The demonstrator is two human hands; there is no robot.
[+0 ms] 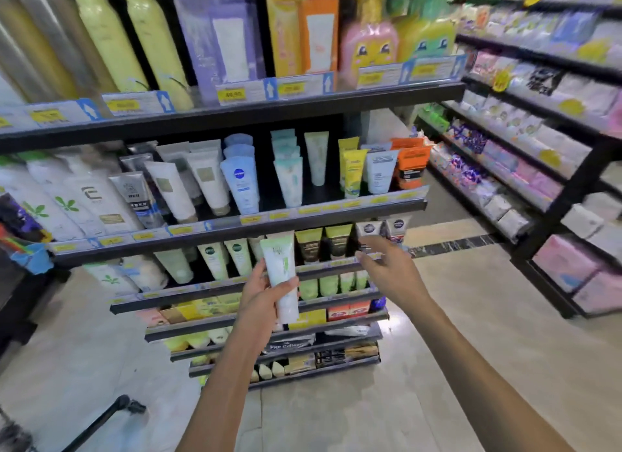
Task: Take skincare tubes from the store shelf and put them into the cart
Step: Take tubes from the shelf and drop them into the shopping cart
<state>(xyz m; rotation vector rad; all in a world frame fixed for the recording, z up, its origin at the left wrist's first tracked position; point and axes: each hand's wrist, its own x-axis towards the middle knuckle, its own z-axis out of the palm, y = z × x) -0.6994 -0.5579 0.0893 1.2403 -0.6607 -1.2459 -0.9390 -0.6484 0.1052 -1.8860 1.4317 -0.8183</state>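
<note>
My left hand (259,300) grips a white and pale green skincare tube (281,273), held upright in front of the lower shelves. My right hand (387,266) reaches toward the third shelf (336,270), fingers relaxed and empty, just below a dark tube (368,231) at that shelf's right end. Rows of tubes stand on the shelf above: a blue tube (240,182), white ones (208,182), a yellow one (353,172), an orange one (410,169). Only a black bar of the cart (101,424) shows at the bottom left.
Tall bottles and boxes fill the top shelf (235,108). A second rack (538,148) with packets runs along the right side of the aisle. Tiled floor (454,317) lies between the racks. A dark display (20,249) stands at the left edge.
</note>
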